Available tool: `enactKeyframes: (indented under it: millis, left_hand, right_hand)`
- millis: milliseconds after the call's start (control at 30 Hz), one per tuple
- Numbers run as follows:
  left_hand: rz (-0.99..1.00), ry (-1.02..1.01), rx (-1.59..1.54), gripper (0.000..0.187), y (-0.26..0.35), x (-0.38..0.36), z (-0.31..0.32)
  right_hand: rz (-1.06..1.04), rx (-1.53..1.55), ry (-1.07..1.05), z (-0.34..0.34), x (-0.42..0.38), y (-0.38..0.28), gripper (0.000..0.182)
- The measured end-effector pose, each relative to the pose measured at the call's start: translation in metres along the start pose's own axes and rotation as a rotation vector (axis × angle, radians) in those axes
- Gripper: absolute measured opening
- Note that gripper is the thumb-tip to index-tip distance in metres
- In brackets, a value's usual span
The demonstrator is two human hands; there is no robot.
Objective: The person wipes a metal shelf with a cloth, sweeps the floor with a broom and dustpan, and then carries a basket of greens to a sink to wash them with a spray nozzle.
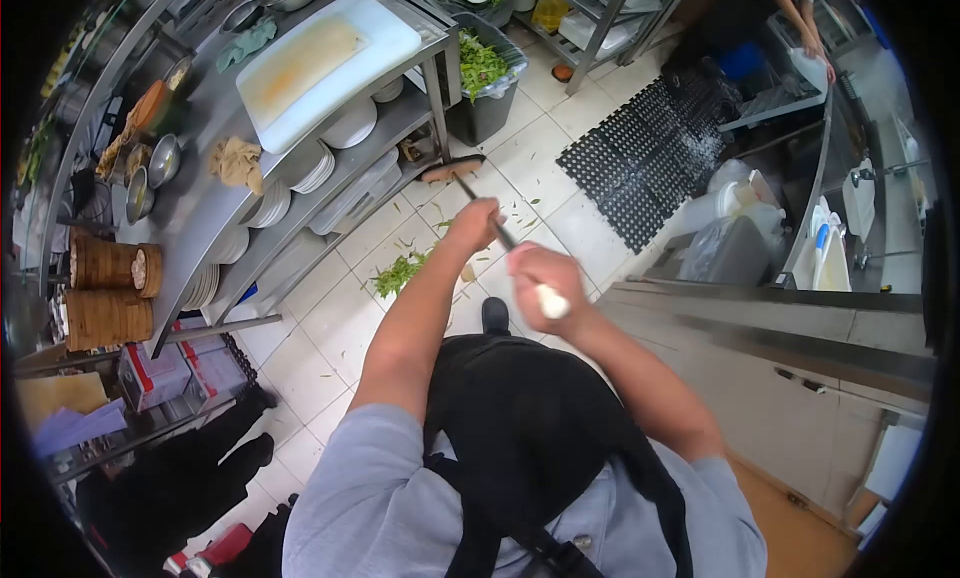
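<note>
Both my hands hold a broom handle (470, 194). My left hand (472, 224) grips it lower down, and my right hand (541, 276) is closed near its white top end. The broom head (451, 168) rests on the white tiled floor beside the leg of a steel prep table (205, 193). A heap of green vegetable scraps (400, 273) lies on the tiles just left of my left forearm, with stray bits scattered around it. I wear a grey shirt and a black apron.
A white cutting board (320, 63), metal bowls and bamboo steamers (105, 288) sit on the prep table, with stacked plates (300, 173) beneath. A bin of greens (485, 73) stands behind the table. A black rubber mat (645, 153) lies ahead. Another person (770, 18) stands at the far counter.
</note>
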State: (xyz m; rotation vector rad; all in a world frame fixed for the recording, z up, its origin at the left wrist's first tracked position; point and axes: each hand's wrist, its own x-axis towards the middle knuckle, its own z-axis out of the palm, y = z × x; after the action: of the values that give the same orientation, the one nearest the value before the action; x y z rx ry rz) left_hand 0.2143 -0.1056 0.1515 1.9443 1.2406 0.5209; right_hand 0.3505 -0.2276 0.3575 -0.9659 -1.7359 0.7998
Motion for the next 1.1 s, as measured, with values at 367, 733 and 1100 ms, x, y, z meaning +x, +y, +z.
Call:
enactKeyframes:
  millis: [367, 733, 1100]
  left_hand:
    - [0.111, -0.123, -0.029, 0.034, 0.119, -0.062, -0.013]
    - [0.247, 0.106, -0.197, 0.007, 0.102, 0.1, 0.062]
    - [0.335, 0.037, -0.329, 0.007, 0.129, -0.007, 0.039]
  right_hand:
    - [0.012, 0.161, 0.144, -0.089, -0.013, -0.098, 0.022]
    - [0.01, -0.23, 0.202, -0.074, 0.027, 0.027, 0.014]
    - [-0.023, -0.039, 0.226, -0.12, 0.02, -0.063, 0.031]
